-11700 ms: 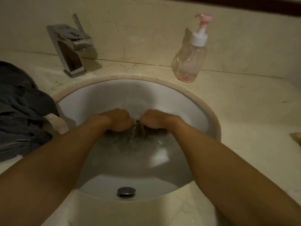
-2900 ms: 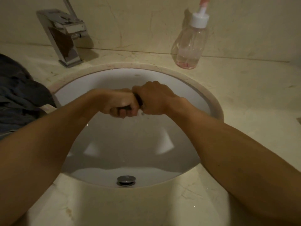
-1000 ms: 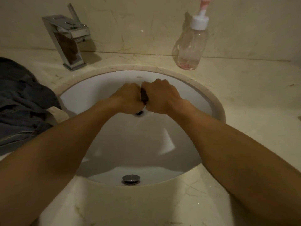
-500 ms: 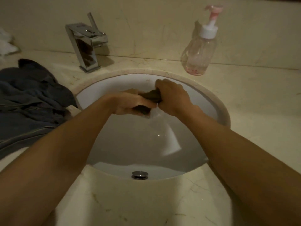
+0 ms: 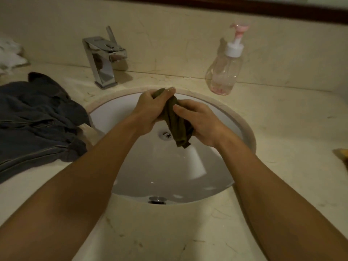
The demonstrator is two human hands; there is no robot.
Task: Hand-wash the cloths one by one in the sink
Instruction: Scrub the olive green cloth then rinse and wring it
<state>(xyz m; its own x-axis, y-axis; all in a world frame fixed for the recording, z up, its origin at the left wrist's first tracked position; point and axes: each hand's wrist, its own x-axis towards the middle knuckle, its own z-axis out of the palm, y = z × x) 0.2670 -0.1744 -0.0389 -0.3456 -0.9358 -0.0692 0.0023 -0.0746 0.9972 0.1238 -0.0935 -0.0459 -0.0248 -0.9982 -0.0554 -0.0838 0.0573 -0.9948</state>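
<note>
A small dark olive cloth [image 5: 176,123], twisted into a rope, hangs over the white round sink [image 5: 105,113]. My left hand [image 5: 150,108] grips its upper end near the sink's far rim. My right hand [image 5: 199,121] grips its lower part, with the cloth's tail dangling below my palm. The sink holds water low in the bowl, and its drain [image 5: 165,135] shows under the cloth. A heap of dark grey-blue cloths [image 5: 37,117] lies on the counter to the left of the sink.
A chrome tap [image 5: 103,61] stands behind the sink at the left. A clear pump bottle [image 5: 225,72] with pink liquid stands at the back right. White fabric [image 5: 9,55] lies at the far left, and something yellow [image 5: 342,155] is at the right edge.
Earlier both hands scrubbed the cloth under water, then lifted and wrung it with fists pressed together. Now the hands have parted slightly and the cloth shows between them, hanging down.
</note>
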